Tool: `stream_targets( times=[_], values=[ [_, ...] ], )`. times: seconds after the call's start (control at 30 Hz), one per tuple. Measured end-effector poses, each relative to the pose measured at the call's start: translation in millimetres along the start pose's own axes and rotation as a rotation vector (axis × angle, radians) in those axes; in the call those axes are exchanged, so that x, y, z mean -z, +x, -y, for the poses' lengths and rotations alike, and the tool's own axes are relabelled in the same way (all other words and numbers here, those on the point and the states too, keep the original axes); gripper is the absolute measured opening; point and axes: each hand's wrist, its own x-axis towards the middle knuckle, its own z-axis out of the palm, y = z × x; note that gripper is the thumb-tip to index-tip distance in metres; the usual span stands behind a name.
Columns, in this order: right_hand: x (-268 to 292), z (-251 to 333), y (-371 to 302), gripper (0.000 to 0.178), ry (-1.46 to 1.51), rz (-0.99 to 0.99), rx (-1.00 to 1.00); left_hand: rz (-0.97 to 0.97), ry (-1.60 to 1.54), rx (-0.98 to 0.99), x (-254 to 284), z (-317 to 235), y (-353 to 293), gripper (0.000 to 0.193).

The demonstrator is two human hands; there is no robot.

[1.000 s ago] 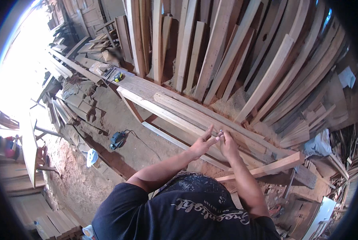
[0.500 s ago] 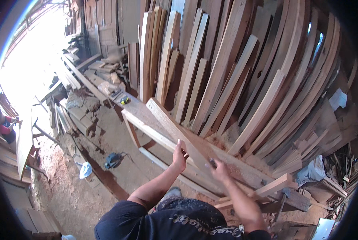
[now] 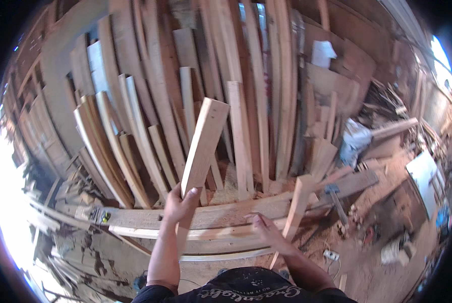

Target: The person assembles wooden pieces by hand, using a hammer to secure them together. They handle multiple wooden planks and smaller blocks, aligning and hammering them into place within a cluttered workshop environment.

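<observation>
A squared wooden board [image 3: 204, 141] stands tilted up in front of me, its end grain toward the top. Wrapped round its lower part is my left hand [image 3: 180, 204], closed with the thumb across the near face. My right hand [image 3: 267, 231] is off the board, over the bench plank, fingers stretched out to the left and nothing seen in them. Just right of it, a second wooden piece [image 3: 297, 204] slants up across the long bench plank [image 3: 231, 214]. Below that plank run pale wooden rails [image 3: 221, 234].
Several tall boards [image 3: 160, 96] lean against the wall behind the bench. A yellow tape measure [image 3: 105, 217] lies at the bench's left end, a hammer [image 3: 337, 202] at its right. Beyond are a white sack [image 3: 354, 141], a white power strip [image 3: 331, 255] and scrap wood [image 3: 385, 98].
My view has swung to the right. The board was slanting across the bench with both hands on it; now it is raised in my left hand, and the right hand has let go.
</observation>
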Motion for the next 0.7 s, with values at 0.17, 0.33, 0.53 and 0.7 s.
stream_targets(
  times=[0.17,0.33,0.53,0.7],
  values=[
    [73,7,-57,0.034,0.114,-0.227,-0.13,0.085,0.71,-0.173,10,-35,22,0.078],
    [103,36,-84,0.03,0.259,-0.419,-0.098,0.313,0.879,-0.133,9,-62,38,0.082],
    [114,78,-73,0.028,-0.336,-0.406,0.05,0.474,0.997,-0.183,13,-22,62,0.065],
    [122,94,-56,0.034,-0.212,-0.463,0.043,0.58,0.96,-0.188,7,-31,65,0.065]
  ],
)
